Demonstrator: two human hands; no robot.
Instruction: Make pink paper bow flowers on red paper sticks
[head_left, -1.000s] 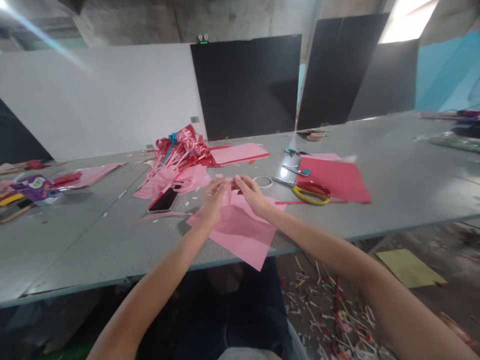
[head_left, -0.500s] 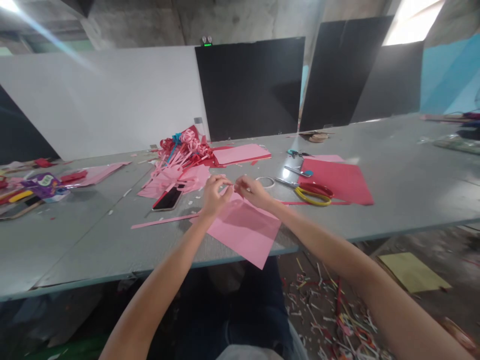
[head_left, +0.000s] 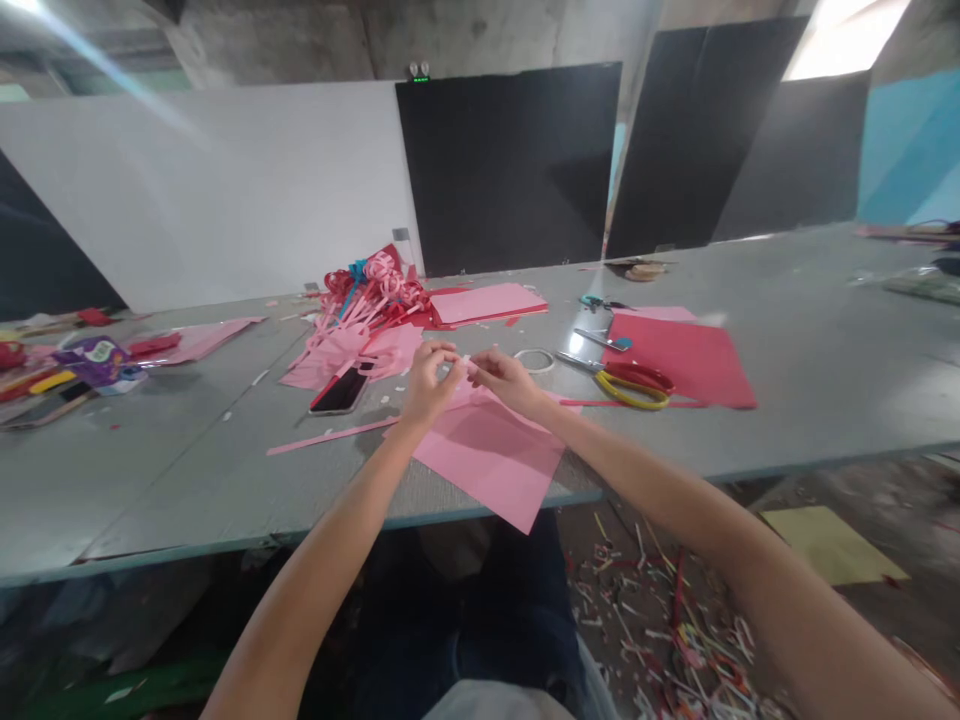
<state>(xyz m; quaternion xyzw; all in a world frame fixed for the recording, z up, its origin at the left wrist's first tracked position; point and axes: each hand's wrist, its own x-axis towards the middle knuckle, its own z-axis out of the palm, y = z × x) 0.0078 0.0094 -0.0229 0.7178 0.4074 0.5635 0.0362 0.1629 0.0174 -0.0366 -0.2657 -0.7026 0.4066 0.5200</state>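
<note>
My left hand (head_left: 433, 382) and my right hand (head_left: 504, 376) meet near the middle of the table, fingertips pinched close together on a small piece of pale pink paper (head_left: 466, 366). Below them a pink sheet (head_left: 495, 455) lies at the table's front edge, one corner hanging over. A thin pink strip (head_left: 330, 438) runs out to its left. Just right of my right hand is a white tape ring (head_left: 535, 360). Scissors with red and yellow handles (head_left: 634, 385) rest farther right, by a red sheet (head_left: 686, 360).
Curled red and pink paper strips (head_left: 375, 290) are heaped behind a phone (head_left: 341, 390). Stacked pink sheets (head_left: 491, 303) lie at the back. A purple packet (head_left: 96, 362) is at far left. Small cutters (head_left: 600, 303) lie behind the scissors. Paper scraps (head_left: 697, 640) litter the floor.
The view has shifted slightly. My fingertips remain together, and a pale bit of paper between them shows more clearly; my right fingers look a little more extended.
</note>
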